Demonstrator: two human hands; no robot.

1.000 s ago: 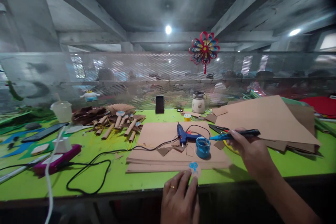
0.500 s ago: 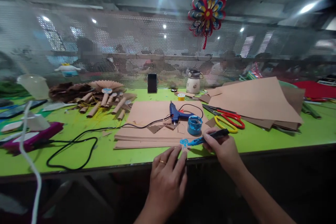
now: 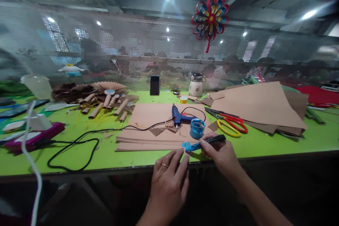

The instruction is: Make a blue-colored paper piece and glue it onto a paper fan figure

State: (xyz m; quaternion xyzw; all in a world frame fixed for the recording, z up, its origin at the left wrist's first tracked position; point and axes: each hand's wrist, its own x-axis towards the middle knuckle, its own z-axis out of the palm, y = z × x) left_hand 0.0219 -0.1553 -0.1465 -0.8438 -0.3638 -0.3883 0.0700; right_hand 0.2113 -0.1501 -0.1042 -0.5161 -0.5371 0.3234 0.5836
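My right hand (image 3: pixel 221 153) is closed around a dark marker pen (image 3: pixel 212 140) whose front end is coated in blue. Its tip touches the lower part of a small paper piece (image 3: pixel 186 144) with blue on it, near the table's front edge. My left hand (image 3: pixel 171 174), a ring on one finger, steadies that piece from below with its fingertips; the thumb's contact is hidden. Just behind the pen stands a small open jar of blue paint (image 3: pixel 197 129), its sides smeared with paint.
A blue glue gun (image 3: pixel 181 116) and scraps lie on stacked brown cardboard (image 3: pixel 148 113). Scissors (image 3: pixel 231 127) are at the right, beside large brown sheets (image 3: pixel 254 102). Paper rolls (image 3: pixel 96 109), a black cable (image 3: pixel 84 132) and a purple power strip (image 3: pixel 39 137) occupy the left.
The pen tip has moved slightly left and down, from beside the blue area to the lower part of the paper piece. My left hand stays nearly still.
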